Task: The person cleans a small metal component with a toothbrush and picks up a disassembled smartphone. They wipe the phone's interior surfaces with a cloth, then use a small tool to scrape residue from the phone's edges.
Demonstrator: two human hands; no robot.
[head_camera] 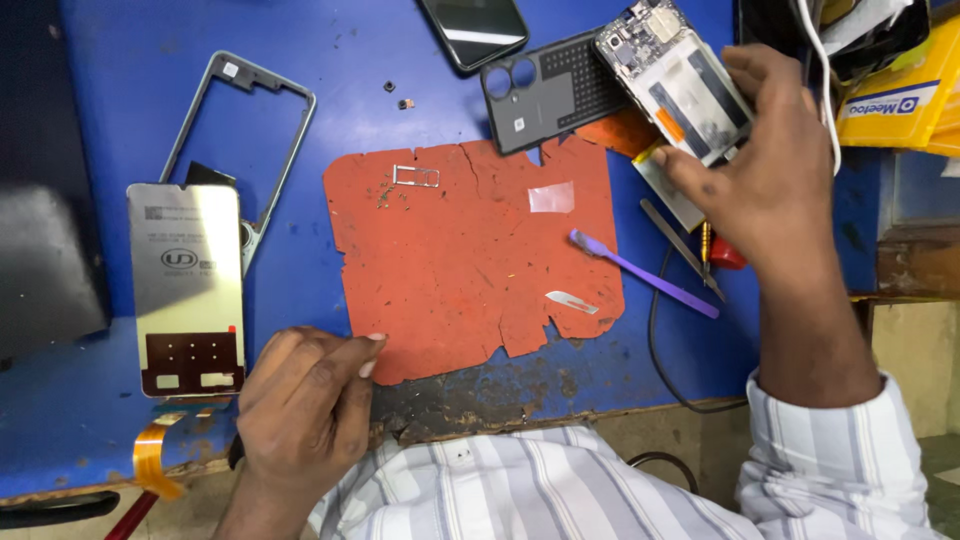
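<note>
A blue workbench [120, 400] carries a torn red mat [470, 260]; yellow boxes [900, 100] with blue labels sit far right. My right hand [770, 170] grips an opened phone [672, 75], circuitry exposed, above the bench's top right. My left hand [305, 400] rests loosely curled and empty at the mat's corner.

Your left hand [300, 400] sits at the near edge of the torn red rubber mat [470, 270], with the silver display panel [187, 285] just left of it, while your right hand [770, 180] holds the opened phone body [675, 80] past the mat's far right corner, over the grey plastic back cover [545, 90].
</note>
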